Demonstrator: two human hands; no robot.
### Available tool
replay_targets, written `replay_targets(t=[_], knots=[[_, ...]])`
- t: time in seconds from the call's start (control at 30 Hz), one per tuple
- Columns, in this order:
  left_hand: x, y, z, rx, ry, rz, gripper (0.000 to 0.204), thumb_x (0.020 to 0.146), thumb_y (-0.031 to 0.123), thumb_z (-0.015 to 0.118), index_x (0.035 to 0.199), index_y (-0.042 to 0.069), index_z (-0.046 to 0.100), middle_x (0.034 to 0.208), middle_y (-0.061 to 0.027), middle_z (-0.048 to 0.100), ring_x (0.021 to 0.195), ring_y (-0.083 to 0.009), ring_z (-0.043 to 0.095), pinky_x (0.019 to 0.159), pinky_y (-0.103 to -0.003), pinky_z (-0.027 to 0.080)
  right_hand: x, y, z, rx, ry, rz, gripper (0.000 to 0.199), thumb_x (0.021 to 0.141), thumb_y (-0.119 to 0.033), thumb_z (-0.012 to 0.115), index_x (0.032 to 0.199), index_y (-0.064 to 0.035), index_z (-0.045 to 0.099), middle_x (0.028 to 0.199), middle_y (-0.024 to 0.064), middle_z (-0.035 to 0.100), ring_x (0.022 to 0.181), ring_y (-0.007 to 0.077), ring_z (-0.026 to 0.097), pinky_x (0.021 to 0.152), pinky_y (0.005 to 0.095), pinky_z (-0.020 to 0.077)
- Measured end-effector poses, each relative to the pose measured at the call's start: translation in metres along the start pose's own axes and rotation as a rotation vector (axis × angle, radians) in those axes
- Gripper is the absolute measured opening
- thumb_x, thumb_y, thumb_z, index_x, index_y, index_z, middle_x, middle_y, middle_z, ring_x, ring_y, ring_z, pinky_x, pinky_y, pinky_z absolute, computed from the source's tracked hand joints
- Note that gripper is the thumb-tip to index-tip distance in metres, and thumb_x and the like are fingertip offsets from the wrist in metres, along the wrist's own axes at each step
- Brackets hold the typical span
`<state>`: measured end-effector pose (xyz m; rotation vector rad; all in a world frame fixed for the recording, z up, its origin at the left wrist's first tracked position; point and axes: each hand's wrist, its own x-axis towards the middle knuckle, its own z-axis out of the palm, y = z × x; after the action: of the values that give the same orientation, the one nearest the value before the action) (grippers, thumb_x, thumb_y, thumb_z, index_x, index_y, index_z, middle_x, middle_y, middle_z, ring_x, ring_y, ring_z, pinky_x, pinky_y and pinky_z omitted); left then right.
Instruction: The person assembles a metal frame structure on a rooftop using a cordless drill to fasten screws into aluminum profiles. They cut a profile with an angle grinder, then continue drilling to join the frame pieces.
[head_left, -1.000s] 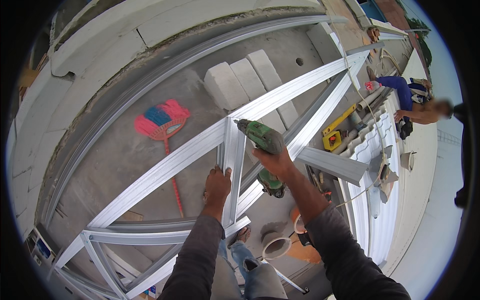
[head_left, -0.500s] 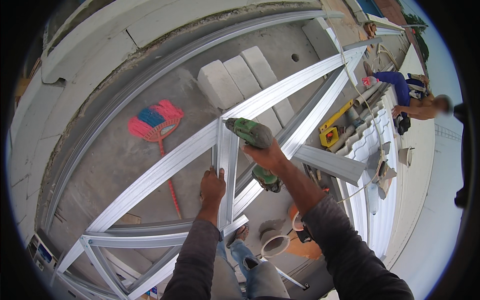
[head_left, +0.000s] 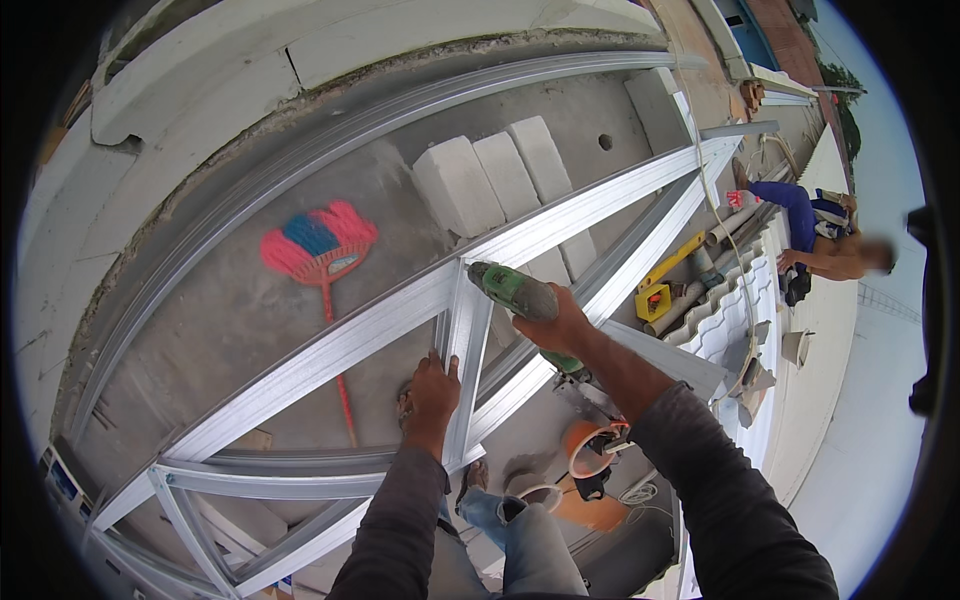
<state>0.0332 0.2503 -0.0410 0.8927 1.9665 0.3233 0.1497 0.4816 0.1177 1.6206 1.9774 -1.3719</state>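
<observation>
My right hand (head_left: 556, 320) is wrapped round the handle of a green cordless drill (head_left: 512, 291), its nose pointing left. The tip of the drill meets the joint where a short metal strut (head_left: 467, 345) joins a long silvery truss beam (head_left: 340, 333). Lower down, my left hand (head_left: 432, 393) grips that strut with the thumb along its side. Part of the drill's handle is hidden by my right hand. A second diagonal beam (head_left: 610, 285) runs behind the drill, and I cannot make out a screw at the tip.
Pale blocks (head_left: 458, 185) and a pink-and-blue broom (head_left: 320, 250) lie on the concrete beyond the truss. To the right are an orange bucket (head_left: 590, 449), a yellow spirit level (head_left: 672, 260) and corrugated sheets (head_left: 735, 300). Another person (head_left: 825, 240) sits at the far right.
The view has shifted, so the truss sits slightly lower in the picture. Both hands keep their grips, and the drill tip stays at the joint. A foot now shows beside my left hand.
</observation>
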Motion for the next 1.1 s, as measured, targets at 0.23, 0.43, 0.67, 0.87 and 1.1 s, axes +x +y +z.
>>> replay_targets(t=[0.23, 0.43, 0.67, 0.87, 1.1], knots=[[0.002, -0.001, 0.004, -0.014, 0.006, -0.018, 0.059, 0.103, 0.038, 0.061, 0.139, -0.01, 0.057, 0.118, -0.0293, 0.067, 0.106, -0.0461, 0.068, 0.092, -0.051, 0.056, 0.02, -0.005, -0.024, -0.237, -0.136, -0.059, 0.042, 0.077, -0.02, 0.083, 0.113, -0.0022, 0.071, 0.102, 0.0185, 0.077, 0.097, 0.0302, 0.076, 0.084, 0.0381, 0.0587], [0.005, -0.001, 0.001, -0.029, -0.02, -0.012, 0.061, 0.103, 0.038, 0.061, 0.14, -0.011, 0.055, 0.118, -0.0287, 0.066, 0.106, -0.046, 0.068, 0.092, -0.05, 0.056, 0.037, -0.027, -0.044, -0.448, -0.271, -0.058, 0.039, 0.077, -0.025, 0.083, 0.112, -0.0128, 0.072, 0.1, 0.015, 0.078, 0.099, 0.0371, 0.074, 0.087, 0.044, 0.0597], [0.003, 0.009, -0.009, 0.016, -0.029, -0.035, 0.063, 0.101, 0.039, 0.064, 0.138, -0.011, 0.055, 0.117, -0.0265, 0.066, 0.108, -0.0429, 0.066, 0.095, -0.049, 0.055, 0.053, -0.055, -0.062, -0.783, -0.451, -0.138, 0.039, 0.079, -0.023, 0.08, 0.114, -0.0125, 0.066, 0.1, 0.0152, 0.077, 0.1, 0.0362, 0.075, 0.087, 0.0476, 0.0595], [0.004, 0.013, -0.013, 0.027, -0.053, -0.061, 0.064, 0.101, 0.041, 0.063, 0.14, -0.009, 0.054, 0.119, -0.025, 0.065, 0.107, -0.0423, 0.067, 0.092, -0.048, 0.056, 0.061, -0.061, -0.063, -0.983, -0.553, -0.164, 0.042, 0.081, -0.022, 0.078, 0.118, -0.0106, 0.063, 0.1, 0.0178, 0.075, 0.099, 0.0366, 0.075, 0.086, 0.0484, 0.0606], [0.001, 0.013, -0.01, -0.002, -0.071, -0.118, 0.063, 0.103, 0.043, 0.059, 0.145, -0.004, 0.054, 0.126, -0.0255, 0.065, 0.114, -0.0451, 0.066, 0.099, -0.064, 0.048, 0.07, -0.067, -0.075, -0.984, -0.559, -0.298, 0.038, 0.082, -0.023, 0.077, 0.116, -0.0098, 0.068, 0.099, 0.0165, 0.076, 0.096, 0.0362, 0.076, 0.084, 0.047, 0.0614]])
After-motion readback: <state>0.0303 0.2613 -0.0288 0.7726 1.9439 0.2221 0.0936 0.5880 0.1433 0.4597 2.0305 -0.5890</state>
